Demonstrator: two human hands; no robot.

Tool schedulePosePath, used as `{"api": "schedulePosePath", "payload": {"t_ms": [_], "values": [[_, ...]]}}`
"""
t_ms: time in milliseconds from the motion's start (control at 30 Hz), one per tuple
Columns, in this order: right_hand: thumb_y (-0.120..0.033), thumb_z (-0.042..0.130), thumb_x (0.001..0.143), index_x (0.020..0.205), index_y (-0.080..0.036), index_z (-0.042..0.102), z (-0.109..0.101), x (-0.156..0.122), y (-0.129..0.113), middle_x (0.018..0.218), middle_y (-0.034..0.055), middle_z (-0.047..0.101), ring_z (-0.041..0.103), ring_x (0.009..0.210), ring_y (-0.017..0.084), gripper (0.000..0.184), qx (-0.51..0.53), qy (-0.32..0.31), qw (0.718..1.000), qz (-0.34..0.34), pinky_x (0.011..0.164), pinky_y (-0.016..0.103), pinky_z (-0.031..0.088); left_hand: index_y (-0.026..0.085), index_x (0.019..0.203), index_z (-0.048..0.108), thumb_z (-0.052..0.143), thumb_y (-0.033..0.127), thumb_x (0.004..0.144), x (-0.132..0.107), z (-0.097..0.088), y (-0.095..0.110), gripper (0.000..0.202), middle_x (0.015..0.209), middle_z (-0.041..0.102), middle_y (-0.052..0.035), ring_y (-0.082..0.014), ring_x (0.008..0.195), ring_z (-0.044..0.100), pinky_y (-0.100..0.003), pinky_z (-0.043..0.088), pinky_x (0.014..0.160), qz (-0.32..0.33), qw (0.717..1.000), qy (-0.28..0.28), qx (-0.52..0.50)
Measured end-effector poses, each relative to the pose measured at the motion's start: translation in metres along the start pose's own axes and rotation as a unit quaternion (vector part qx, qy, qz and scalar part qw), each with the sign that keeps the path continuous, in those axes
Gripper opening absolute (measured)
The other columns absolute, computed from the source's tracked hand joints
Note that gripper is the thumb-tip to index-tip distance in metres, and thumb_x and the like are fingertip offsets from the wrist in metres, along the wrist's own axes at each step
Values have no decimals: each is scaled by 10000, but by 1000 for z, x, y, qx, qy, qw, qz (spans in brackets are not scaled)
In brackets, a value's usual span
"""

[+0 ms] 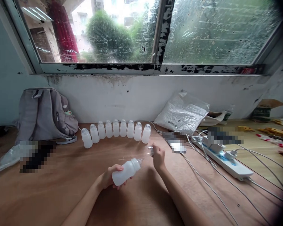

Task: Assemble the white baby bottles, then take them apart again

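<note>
Over the table [61, 194], toward its near edge: tilted bottle [124, 173], clear cap [151, 151] off.
L hand [112, 176] clamped round bottle's body, thumb on top, fingers under; R hand's [158, 157] fingers pinched on cap, just apart from bottle's tip. Nine standing bottles [116, 130] arc'd nr far edge, apparently capped; prob. just this one left to cap, afaict.

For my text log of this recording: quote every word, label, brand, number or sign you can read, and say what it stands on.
No text is readable.
Plastic bag: small dark print, too blurred to read.
Backpack: pale tag, too small to tell whether it bears writing.
Feeding bottle in the left hand: no lettering I can make out.
</note>
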State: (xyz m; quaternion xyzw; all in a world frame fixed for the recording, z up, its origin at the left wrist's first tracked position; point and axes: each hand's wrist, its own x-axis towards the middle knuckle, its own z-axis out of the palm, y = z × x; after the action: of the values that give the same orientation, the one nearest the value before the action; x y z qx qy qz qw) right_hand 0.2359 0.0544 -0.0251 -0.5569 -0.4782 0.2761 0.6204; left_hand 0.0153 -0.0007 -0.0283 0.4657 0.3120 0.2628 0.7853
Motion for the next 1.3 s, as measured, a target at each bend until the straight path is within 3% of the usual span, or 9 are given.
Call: {"api": "schedulePosePath", "payload": {"t_ms": [100,233,367,500,667,833,1033,1200,1300], "values": [[-484,434,751,714,-169,543,-15,16,9,528,-15,471,439,495,135,336,-143,18,989,-37,486,237,323,74,934,585,423,436,734,-2,-3,1,445,660,594,-75,-98,408,496,-198,289,354,57,995,72,-23],[-444,484,731,942,-183,542,-16,22,27,778,52,572,531,674,186,341,-278,-42,955,-99,594,278,396,105,966,544,464,435,753,4,-2,4,400,787,587,-74,-102,515,528,-199,333,422,114,982,143,-48],[-352,448,768,964,-176,544,-7,19,38,897,91,560,513,862,228,281,-310,-81,928,-191,753,343,400,112,925,526,476,453,745,8,2,4,389,798,576,-69,-102,527,511,-202,331,431,124,976,175,-29],[-324,415,802,942,-176,555,-3,10,26,894,100,574,493,873,242,247,-273,-48,931,-238,781,367,376,121,926,512,484,472,733,6,5,4,402,761,553,-45,-107,540,489,-201,306,436,148,971,184,43],[-384,355,845,885,-200,554,5,-19,-9,574,-9,495,446,514,136,274,-118,-150,970,-150,513,247,340,114,784,548,515,456,713,2,12,6,351,631,490,-2,-102,556,418,-213,305,502,207,921,200,262],[-455,517,742,620,-192,494,25,-43,-22,519,-33,442,404,481,107,291,-32,-207,978,-17,457,226,298,141,755,581,561,368,678,1,22,5,241,681,539,-16,-128,596,468,-223,351,550,233,853,216,414],[-414,582,673,543,-206,316,31,-46,-19,469,-62,343,353,414,82,362,67,-178,975,114,380,218,246,107,713,558,515,425,706,5,28,1,321,513,503,2,-77,355,407,-186,243,308,99,966,124,205],[-413,598,660,573,-199,332,29,-50,-28,499,-58,347,358,420,75,353,133,-207,959,140,340,191,241,77,807,566,503,429,698,7,28,-3,374,571,582,-46,-81,328,457,-168,215,257,45,996,78,23],[-407,577,697,655,-190,423,27,-48,-35,552,-42,417,390,448,75,269,183,-272,937,124,358,177,271,70,836,568,385,513,728,7,27,-7,491,532,541,-26,-57,277,403,-173,137,243,13,988,13,-151]]}}
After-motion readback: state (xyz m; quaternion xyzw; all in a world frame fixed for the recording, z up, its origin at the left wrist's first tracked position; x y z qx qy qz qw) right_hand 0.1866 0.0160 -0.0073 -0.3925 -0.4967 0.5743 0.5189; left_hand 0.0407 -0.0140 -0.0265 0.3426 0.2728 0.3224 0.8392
